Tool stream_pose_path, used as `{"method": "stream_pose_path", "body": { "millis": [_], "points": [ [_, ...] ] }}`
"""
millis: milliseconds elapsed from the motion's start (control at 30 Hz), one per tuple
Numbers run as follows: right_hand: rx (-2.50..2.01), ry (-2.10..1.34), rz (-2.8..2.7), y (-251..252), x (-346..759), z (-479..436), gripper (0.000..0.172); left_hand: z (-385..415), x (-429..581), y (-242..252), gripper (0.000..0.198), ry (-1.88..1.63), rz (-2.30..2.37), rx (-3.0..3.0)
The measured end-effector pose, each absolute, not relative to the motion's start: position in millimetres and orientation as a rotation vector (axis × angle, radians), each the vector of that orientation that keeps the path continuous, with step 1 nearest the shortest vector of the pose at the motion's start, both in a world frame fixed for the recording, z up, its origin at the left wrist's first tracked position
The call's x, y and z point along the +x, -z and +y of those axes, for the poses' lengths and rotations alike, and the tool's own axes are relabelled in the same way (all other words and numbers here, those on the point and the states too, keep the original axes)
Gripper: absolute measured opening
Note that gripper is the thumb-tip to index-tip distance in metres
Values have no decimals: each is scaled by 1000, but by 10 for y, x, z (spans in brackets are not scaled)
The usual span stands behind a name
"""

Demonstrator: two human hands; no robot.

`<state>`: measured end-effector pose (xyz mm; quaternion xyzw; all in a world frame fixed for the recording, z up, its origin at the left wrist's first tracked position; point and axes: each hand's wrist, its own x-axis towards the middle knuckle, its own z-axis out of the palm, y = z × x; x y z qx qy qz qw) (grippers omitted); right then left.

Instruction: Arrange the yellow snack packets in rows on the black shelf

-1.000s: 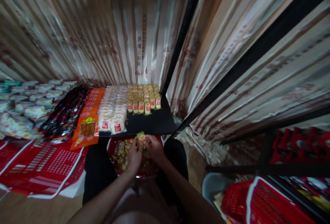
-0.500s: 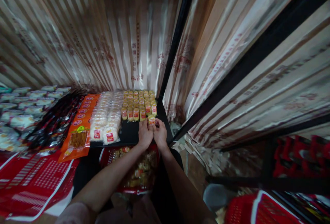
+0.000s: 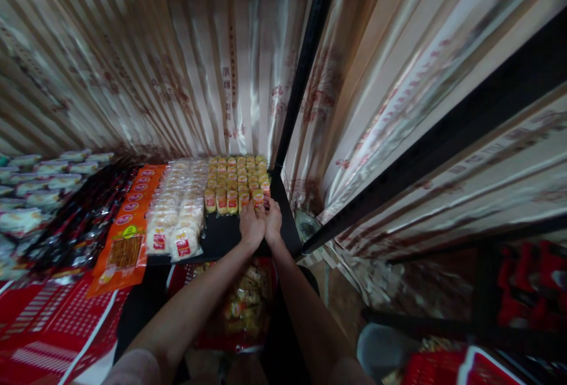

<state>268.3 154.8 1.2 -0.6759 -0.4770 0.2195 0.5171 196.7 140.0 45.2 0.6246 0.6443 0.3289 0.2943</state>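
Observation:
Between my left hand (image 3: pixel 253 225) and my right hand (image 3: pixel 273 217) is a small yellow snack packet (image 3: pixel 258 198) with a red and white label. Fingers of both hands close on its sides, at the front right of the rows of matching yellow packets (image 3: pixel 228 181). These packets stand upright in tight rows on a black shelf (image 3: pixel 224 228). Beneath my forearms, a red basket (image 3: pixel 177 279) holds more yellow packets (image 3: pixel 248 308) in clear wrap.
White wrapped snacks (image 3: pixel 182 214), an orange bag (image 3: pixel 129 225), dark packets (image 3: pixel 84 214) and white packs (image 3: pixel 44 196) line the shelf leftward. A black post (image 3: pixel 305 66) rises at the shelf corner before the curtain (image 3: pixel 199 48). Red baskets (image 3: pixel 48 326) stand lower left.
My hands have moved the yellow packet slightly toward the rows, against their front right. The camera view has shifted a little, and the basket below shows more fully.

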Motion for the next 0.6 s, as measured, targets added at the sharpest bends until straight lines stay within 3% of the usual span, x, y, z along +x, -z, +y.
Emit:
{"method": "stream_pose_path", "body": {
  "millis": [600],
  "points": [
    [-1580, -504, -1161, 219, 2659, 1574, 26, 1375, 1945, -254, 42, -786, 1607, 1816]
  ]
}}
